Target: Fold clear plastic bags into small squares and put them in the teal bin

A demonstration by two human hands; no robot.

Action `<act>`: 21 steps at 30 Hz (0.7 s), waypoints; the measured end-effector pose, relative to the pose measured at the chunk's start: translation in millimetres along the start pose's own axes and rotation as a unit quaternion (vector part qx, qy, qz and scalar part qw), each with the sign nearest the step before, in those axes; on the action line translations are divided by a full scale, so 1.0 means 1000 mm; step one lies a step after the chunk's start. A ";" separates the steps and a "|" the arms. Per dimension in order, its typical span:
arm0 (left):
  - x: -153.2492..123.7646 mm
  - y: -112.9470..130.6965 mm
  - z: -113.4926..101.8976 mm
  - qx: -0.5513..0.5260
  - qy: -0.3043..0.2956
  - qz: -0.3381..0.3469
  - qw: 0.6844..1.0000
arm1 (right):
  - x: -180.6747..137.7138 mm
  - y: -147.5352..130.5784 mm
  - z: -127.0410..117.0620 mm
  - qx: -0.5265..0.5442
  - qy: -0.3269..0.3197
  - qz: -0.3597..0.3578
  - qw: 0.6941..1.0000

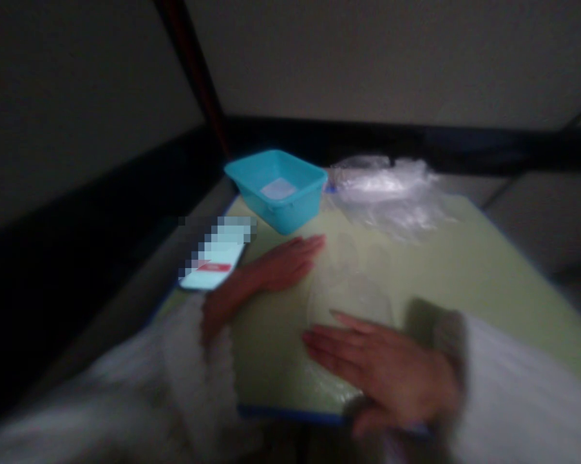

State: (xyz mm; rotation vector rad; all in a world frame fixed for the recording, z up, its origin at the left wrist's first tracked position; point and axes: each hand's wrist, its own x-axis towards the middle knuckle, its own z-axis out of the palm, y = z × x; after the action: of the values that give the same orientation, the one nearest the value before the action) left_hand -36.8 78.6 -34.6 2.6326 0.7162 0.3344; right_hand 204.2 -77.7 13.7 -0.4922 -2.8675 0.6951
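**Dim light, soft blur**

Darkness swallows the left side; the desk (478, 283) is dully lit. Glare whitens the crumpled clear plastic (387, 183). The phone (213, 265) glows, its upper part pixelated. Shadow lies beside the right hand (387, 370). Blur smears the white sleeves (517, 380).

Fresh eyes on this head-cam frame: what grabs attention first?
Probably the bright turquoise basket at the far left of the yellow-green tabletop, with shiny crumpled plastic to its right. Next, the lit phone-like screen, partly pixelated, at the left edge. Nearer, the right hand spreads over a faint clear sheet, the left hand open by its left side.
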 end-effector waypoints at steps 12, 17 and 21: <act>0.018 0.014 -0.005 -0.076 0.026 0.010 0.997 | 0.000 -0.001 -0.007 -0.025 -0.004 -0.003 1.000; 0.045 0.014 -0.004 -0.079 -0.019 0.050 0.995 | -0.001 -0.003 -0.004 -0.014 -0.006 0.000 1.000; 0.048 0.011 0.000 -0.077 -0.011 0.051 0.996 | -0.004 -0.004 0.002 -0.002 -0.015 0.009 1.000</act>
State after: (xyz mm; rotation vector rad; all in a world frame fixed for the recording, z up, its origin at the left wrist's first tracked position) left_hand 8.6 95.7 -24.2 2.5269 0.5275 0.3737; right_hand 206.0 -83.5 13.9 -0.5120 -2.8962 0.7047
